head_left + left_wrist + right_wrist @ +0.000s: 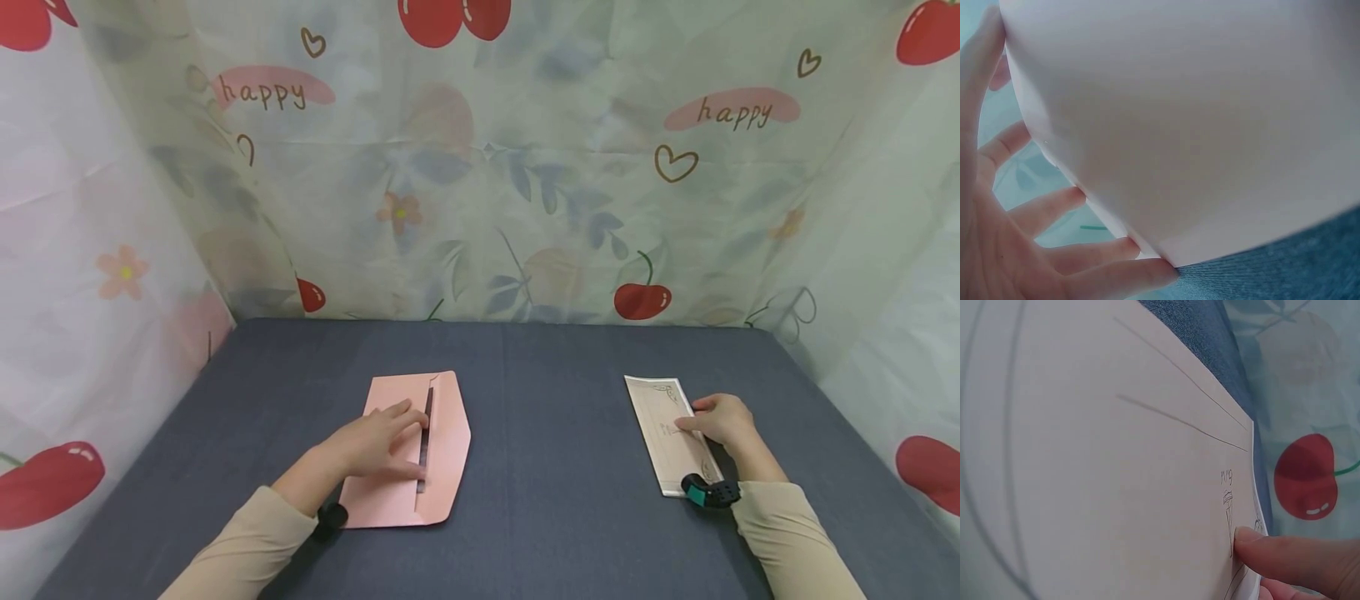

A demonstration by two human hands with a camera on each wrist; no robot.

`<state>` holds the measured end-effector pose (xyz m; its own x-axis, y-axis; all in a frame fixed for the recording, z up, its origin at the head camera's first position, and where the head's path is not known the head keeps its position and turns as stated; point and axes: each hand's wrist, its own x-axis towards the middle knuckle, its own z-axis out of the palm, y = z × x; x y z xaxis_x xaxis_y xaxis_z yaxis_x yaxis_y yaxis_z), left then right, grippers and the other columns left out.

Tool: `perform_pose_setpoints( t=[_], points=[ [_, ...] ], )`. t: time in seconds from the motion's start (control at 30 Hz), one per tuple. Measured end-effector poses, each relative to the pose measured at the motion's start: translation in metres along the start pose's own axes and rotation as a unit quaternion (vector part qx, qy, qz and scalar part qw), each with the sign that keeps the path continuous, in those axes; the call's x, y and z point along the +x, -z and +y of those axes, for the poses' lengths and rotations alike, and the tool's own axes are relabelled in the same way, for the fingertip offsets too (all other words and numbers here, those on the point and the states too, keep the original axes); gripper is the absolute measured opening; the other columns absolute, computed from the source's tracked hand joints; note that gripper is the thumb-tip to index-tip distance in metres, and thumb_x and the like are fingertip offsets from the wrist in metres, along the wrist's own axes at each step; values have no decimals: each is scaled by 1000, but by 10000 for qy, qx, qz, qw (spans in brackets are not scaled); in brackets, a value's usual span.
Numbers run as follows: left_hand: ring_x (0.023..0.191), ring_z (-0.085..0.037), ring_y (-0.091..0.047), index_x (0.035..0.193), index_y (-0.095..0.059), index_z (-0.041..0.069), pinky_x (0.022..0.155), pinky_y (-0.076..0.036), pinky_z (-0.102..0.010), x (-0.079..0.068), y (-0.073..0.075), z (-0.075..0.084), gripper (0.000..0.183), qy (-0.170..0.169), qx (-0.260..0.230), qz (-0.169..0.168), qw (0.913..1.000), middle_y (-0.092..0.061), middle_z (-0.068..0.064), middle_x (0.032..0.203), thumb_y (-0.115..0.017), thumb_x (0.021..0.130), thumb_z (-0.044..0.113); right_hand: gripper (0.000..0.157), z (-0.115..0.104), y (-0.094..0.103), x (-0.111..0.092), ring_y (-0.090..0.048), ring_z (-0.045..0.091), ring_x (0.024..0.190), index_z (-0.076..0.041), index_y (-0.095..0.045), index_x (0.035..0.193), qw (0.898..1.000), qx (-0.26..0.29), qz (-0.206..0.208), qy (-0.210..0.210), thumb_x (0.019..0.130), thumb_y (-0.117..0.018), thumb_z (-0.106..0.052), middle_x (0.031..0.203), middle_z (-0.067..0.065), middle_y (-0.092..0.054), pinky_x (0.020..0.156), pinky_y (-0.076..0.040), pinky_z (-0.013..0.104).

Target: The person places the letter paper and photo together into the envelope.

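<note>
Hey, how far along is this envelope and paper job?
Already done: the pink envelope has its flap unfolded. In hand: the left hand touches the envelope's gaping opening, and the right hand's fingers pinch the printed paper. Probably left: inserting the paper, still apart from the envelope, then closing that flap.

Looks like a small curtained tabletop booth (892, 317); cannot tell whether inside a home, lab or office. Screened at back and both sides by pale hanging cloth (487, 100), printed with cherries (642, 302), flowers (400, 212), hearts (677, 158) and "happy" lettering (262, 93). Furnished with a table (562, 458), dark blue and fabric-surfaced, reaching back to the rear hanging.
</note>
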<state>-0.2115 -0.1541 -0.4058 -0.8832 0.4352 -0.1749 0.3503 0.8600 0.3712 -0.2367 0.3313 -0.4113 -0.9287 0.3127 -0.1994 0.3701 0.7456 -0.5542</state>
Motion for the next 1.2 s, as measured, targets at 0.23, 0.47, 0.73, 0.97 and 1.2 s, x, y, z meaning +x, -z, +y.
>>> perform_pose_setpoints(
  t=[0.23, 0.47, 0.73, 0.97, 1.2],
  points=[
    [131, -50, -36, 122, -51, 26, 104, -32, -62, 0, 0, 0, 64, -17, 4, -6, 10000, -31, -17, 150, -72, 71, 58, 49, 1, 2, 1, -56, 33, 84, 12, -56, 109, 9999, -37, -72, -108, 77, -73, -20, 102, 29, -57, 62, -48, 40],
    [132, -47, -36, 122, -51, 27, 105, -31, -61, 0, -1, 0, 62, -30, -15, 20, 10000, -32, -17, 151, -71, 71, 57, 41, 1, -1, 1, -56, 30, 80, 14, -56, 109, 9999, 82, 72, -101, 80, -69, -14, 94, 26, -60, 63, -49, 40],
    [133, -47, -35, 123, -51, 27, 105, -32, -61, 0, -2, -1, 63, -5, -10, 21, 10000, -31, -16, 151, -71, 71, 57, 33, 2, -2, 1, -60, 25, 73, 15, -51, 110, 9991, 351, 73, 243, 84, -59, -4, 95, 31, -60, 53, -43, 23],
    [134, -42, -36, 123, -51, 26, 107, -30, -59, 2, -2, -2, 64, -9, -31, -12, 10000, -31, -16, 151, -71, 71, 59, 35, 1, -2, 1, -59, 20, 74, 14, -51, 118, 9969, 722, -189, 232, 87, -53, -3, 99, 29, -62, 51, -41, 18],
    [134, -44, -36, 123, -51, 26, 106, -31, -60, 1, -2, -1, 65, 25, 0, -3, 10000, -31, -16, 151, -71, 70, 59, 39, -4, 3, -1, -60, 25, 86, 8, -49, 125, 9956, 886, -229, 176, 92, -53, -12, 114, 29, -57, 62, -45, 26]
  ],
)
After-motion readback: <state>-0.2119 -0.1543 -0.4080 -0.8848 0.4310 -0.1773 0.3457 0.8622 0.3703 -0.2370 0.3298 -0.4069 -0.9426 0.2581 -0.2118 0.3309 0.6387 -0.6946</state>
